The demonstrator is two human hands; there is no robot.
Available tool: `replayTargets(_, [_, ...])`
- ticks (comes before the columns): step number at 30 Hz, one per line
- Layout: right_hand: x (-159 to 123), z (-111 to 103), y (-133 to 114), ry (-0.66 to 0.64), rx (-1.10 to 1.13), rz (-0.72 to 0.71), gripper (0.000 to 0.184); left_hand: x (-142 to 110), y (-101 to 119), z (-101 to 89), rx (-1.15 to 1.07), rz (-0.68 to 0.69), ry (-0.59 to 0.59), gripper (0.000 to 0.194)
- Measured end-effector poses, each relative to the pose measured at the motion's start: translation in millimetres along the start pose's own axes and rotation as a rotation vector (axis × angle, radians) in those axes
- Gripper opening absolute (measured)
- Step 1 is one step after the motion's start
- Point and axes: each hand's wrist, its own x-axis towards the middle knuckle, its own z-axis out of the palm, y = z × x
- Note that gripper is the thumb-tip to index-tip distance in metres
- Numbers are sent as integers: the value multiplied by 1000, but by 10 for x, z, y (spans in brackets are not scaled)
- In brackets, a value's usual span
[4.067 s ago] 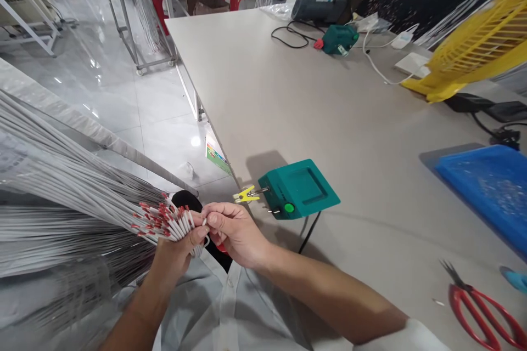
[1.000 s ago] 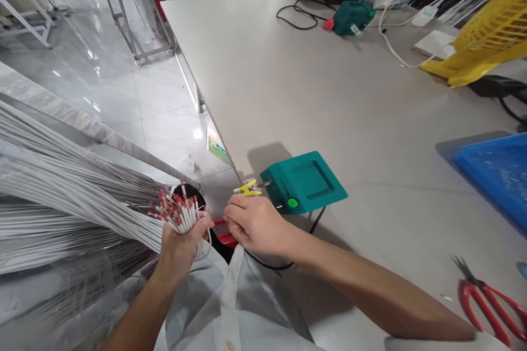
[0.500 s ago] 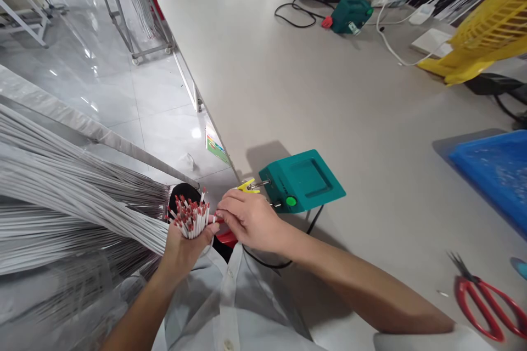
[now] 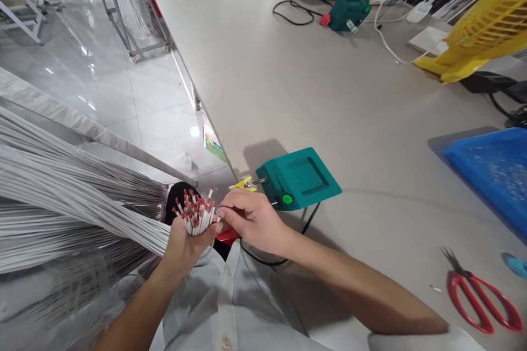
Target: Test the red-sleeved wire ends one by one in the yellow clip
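Note:
My left hand (image 4: 187,244) is wrapped round a thick bundle of white wires (image 4: 200,222) whose red-tipped ends point up. The rest of the wires trails off to the left. Close beside the bundle, my right hand (image 4: 255,219) is pinched at its edge, thumb and forefinger on what looks like the end of a single white wire (image 4: 218,219); the fingers partly hide it. Just beyond that hand, a green device (image 4: 302,178) with a green button sits at the table's edge, a yellow-handled clip (image 4: 244,184) fixed to its side.
Red-handled scissors (image 4: 480,299) lie on the table (image 4: 288,82) at the lower right. A blue tray (image 4: 489,159) and a yellow fan (image 4: 477,33) stand on the right. Farther back is a second green device (image 4: 349,13) with cables. A rail (image 4: 94,129) with hanging wires borders the left.
My right fingers have shifted slightly at the bundle's edge, and the red bit between the hands shows less. The left hand keeps its hold; the whole view has moved a little.

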Motion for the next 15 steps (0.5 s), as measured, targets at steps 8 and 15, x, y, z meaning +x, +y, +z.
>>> replayTargets(8, [67,78,54,-145,370,316,21,-10,-49,-21,8,2,11,7])
replayTargets(15, [58,26,72,-150,349,285,33,3,13,-38,-30,-53,15,11])
